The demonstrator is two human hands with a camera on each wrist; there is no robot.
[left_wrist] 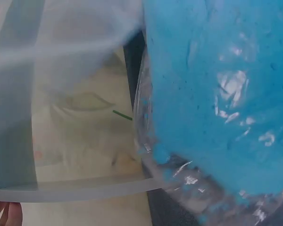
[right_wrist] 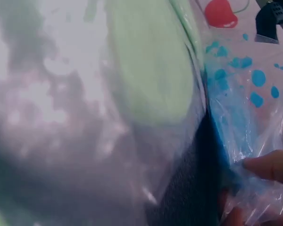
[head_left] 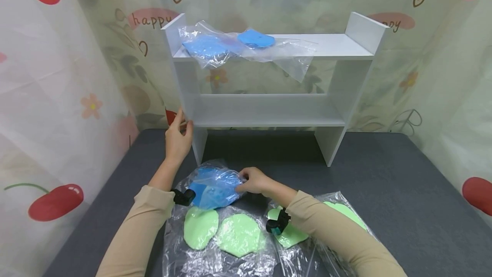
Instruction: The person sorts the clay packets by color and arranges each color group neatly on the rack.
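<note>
One blue-filled bag (head_left: 216, 187) pinched by right hand (head_left: 256, 181), grip part-hidden | left hand (head_left: 178, 141) loosely extended, touching shelf (head_left: 269, 111)

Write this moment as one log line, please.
left hand: touching left side of white shelf | right hand: pinching bagged blue material | green pieces: amid clear plastic

Left hand (left_wrist: 8, 214): only a few fingers show, up against the shelf's edge.
Shelf (left_wrist: 85, 190): its pale edge runs from above the fingers off to their right; a grey band rises above the fingers.
Bag (left_wrist: 212, 113): clear and glossy, well to the hand's right and higher, blue inside, with blue flecks (left_wrist: 166, 174) along its lower rim.
Cloth (left_wrist: 80, 155): cream, leaf-patterned, between hand and bag.
Table (left_wrist: 174, 209): dark, right of the hand, beside the bag.
Blur (left_wrist: 61, 33): pale, far above the hand, perhaps film, too smeared to tell.
</note>
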